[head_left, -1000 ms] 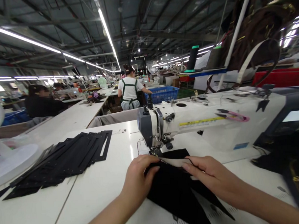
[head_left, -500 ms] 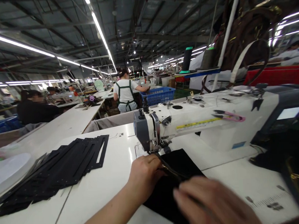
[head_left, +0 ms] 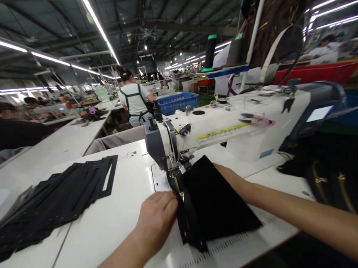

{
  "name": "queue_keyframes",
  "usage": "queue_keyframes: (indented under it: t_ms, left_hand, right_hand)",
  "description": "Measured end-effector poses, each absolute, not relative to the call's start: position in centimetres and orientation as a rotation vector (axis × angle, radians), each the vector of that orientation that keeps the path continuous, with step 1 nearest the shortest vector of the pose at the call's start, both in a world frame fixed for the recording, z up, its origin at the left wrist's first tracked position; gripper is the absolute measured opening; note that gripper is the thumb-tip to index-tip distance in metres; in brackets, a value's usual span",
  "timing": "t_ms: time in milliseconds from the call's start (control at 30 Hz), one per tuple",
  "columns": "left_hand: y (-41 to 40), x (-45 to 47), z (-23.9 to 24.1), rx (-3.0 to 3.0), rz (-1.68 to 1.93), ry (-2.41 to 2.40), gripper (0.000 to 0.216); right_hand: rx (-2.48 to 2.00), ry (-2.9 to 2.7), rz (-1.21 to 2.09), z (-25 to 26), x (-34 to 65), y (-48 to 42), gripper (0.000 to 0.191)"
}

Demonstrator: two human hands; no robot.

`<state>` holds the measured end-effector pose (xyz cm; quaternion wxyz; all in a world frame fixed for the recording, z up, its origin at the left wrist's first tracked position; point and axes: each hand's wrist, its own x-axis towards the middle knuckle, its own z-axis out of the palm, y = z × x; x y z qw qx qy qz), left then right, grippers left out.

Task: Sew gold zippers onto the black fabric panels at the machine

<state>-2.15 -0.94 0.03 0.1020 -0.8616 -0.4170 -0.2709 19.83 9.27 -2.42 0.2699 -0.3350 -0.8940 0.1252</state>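
Observation:
A black fabric piece (head_left: 219,204) with a gold-toothed zipper (head_left: 180,194) along its left side lies at the head of a white sewing machine (head_left: 236,124). The zipper's upper end runs under the presser foot. My left hand (head_left: 159,212) is closed on the left edge of the piece, just below the foot. Beyond the right edge of the fabric is my right hand (head_left: 225,173), with its fingers hidden behind the cloth and the machine arm above it.
A fanned stack of black slotted panels (head_left: 76,197) lies on the left of the white table. Pink-handled thread snips (head_left: 258,120) rest on the machine arm. Black pieces with gold zippers (head_left: 330,181) sit at right. Ahead, a co-worker (head_left: 134,96) stands beside a blue crate (head_left: 177,103).
My right hand has moved from the near side of the fabric to its far right edge. The piece now lies flatter, its zipper lined up with the foot. The view has turned right.

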Motion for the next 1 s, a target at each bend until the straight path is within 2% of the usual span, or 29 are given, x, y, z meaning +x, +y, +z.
queue_keyframes:
  t_ms: [133, 267, 433, 533, 633, 733, 867, 1000]
  left_hand:
    - [-2.4, -2.1, 0.0, -2.788, -0.659, -1.389, 0.018]
    - [-0.7, -2.1, 0.0, -2.696, -0.672, -1.502, 0.028]
    - [1.2, -1.5, -1.6, -2.507, -0.456, -1.521, 0.025]
    - [1.0, -1.0, -1.8, -2.441, -0.380, -1.537, 0.029]
    - [0.8, -0.9, -1.6, -2.422, -0.366, -1.529, 0.031]
    - [1.0, -0.9, -1.5, -2.430, -0.424, -1.538, 0.027]
    - [1.2, -0.9, -1.4, -2.466, -0.493, -1.574, 0.025]
    - [1.3, -0.9, -1.5, -2.441, -0.468, -1.586, 0.023]
  right_hand:
    - [-0.906, -2.257, 0.557, -3.2, 20.9, 10.9, 0.036]
    - [-0.962, -2.023, 0.913, -3.4, 20.3, 10.4, 0.038]
    - [-0.975, -1.945, 0.993, -3.6, 20.4, 10.9, 0.034]
    - [-0.947, -2.003, 0.995, -3.7, 20.5, 11.4, 0.041]
    - [-0.961, -2.085, 0.851, -3.3, 20.6, 11.6, 0.043]
    - [-0.996, -2.073, 0.591, -2.5, 20.6, 11.8, 0.029]
    - [-1.194, -2.156, 0.336, -1.8, 20.1, 12.6, 0.040]
    - [-1.362, -2.385, 0.084, -2.8, 19.3, 13.9, 0.024]
